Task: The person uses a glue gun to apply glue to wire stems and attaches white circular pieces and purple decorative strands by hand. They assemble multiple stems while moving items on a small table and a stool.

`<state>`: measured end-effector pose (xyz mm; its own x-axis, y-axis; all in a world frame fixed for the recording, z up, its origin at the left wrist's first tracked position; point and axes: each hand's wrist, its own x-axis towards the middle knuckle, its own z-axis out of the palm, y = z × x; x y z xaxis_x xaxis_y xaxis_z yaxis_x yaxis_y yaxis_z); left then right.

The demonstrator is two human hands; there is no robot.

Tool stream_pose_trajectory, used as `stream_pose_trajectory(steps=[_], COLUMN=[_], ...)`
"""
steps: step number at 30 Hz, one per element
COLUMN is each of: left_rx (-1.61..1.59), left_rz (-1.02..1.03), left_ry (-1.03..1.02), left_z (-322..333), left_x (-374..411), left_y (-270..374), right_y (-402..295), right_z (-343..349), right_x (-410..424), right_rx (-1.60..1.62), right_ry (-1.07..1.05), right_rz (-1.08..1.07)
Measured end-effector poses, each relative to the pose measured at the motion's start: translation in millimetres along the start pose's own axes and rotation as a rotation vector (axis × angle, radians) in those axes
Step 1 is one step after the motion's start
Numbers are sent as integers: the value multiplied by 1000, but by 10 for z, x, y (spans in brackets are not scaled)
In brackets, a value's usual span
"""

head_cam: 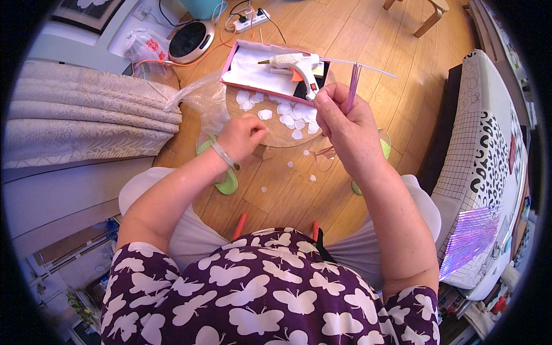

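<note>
My right hand (pixel 347 114) is closed around a thin purple shiny strip (pixel 354 86) that stands up out of the fist; its thumb and forefinger are pinched near the glue gun's handle. My left hand (pixel 242 134) hovers over the near left edge of a round low table (pixel 276 140), fingers curled, and whether something small lies between the fingertips cannot be told. White petal-shaped pieces (pixel 297 113) lie scattered on the table between the hands. Behind them, a white hot glue gun (pixel 297 64) with an orange trigger rests across a pink-edged box (pixel 248 64), a long glue stick (pixel 366 66) sticking out of its back.
Clear plastic film (pixel 202 97) hangs at the table's left. A power strip (pixel 250 20) and orange cord lie on the floor beyond. Several white pieces (pixel 312 177) lie on the floor nearby. At right, a bundle of iridescent purple strips (pixel 472 237) rests on a patterned padded seat (pixel 457 172).
</note>
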<state>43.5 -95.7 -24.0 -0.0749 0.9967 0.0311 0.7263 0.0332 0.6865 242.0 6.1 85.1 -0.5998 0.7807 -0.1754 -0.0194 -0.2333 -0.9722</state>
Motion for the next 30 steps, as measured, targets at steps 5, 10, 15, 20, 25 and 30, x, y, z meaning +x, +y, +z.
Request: stream_pose_trajectory(steps=[5,10,15,20,25,30], left_rx=[-161,-456,-834,-1018,-1028,-1044], left_rz=[-297,-467,-565,-445,-437,-380], left_ry=[29,59,-27,-159,-179,-201], left_z=[-85,-165,-335,-514,-645,-648], left_x=[158,274,382,311,328,304], left_y=[62,93,440,755,898,873], right_y=[31,43,57,98,156,224], right_z=[7,8,16,63,189,233], right_x=[17,24,12,31,28,56], right_rx=[-9,12,-6,-112,-66,-87], right_ry=[9,-10,-19,-33,-73,-68], right_rz=[5,-2,-5,59,54,64])
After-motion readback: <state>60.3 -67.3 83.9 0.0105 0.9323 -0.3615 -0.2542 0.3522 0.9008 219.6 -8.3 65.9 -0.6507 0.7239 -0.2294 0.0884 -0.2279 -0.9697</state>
